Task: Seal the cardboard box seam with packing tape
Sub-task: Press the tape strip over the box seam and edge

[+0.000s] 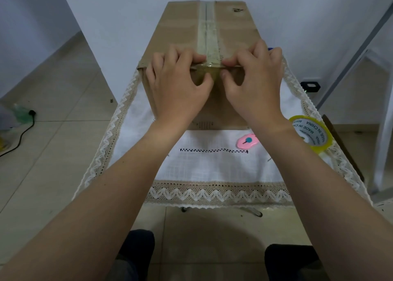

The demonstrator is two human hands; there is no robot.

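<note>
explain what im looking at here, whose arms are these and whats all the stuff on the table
There is no machine here. The one picture comes from a camera worn on a person's head, looking forward and down, so the two bare arms reaching in from the bottom are that person's own.

On a table covered with a white lace-edged cloth stands a cardboard box. A strip of tape runs along its top seam. The left hand and the right hand are at the box's near top edge, fingers on top and thumbs on the front, pressing the end of the tape over that edge.

To the right on the cloth lie a small pink cutter and a roll of clear packing tape printed "MADE IN CHINA". Neither is being held. Below the table you see tiled floor and the person's dark shoes.
</note>
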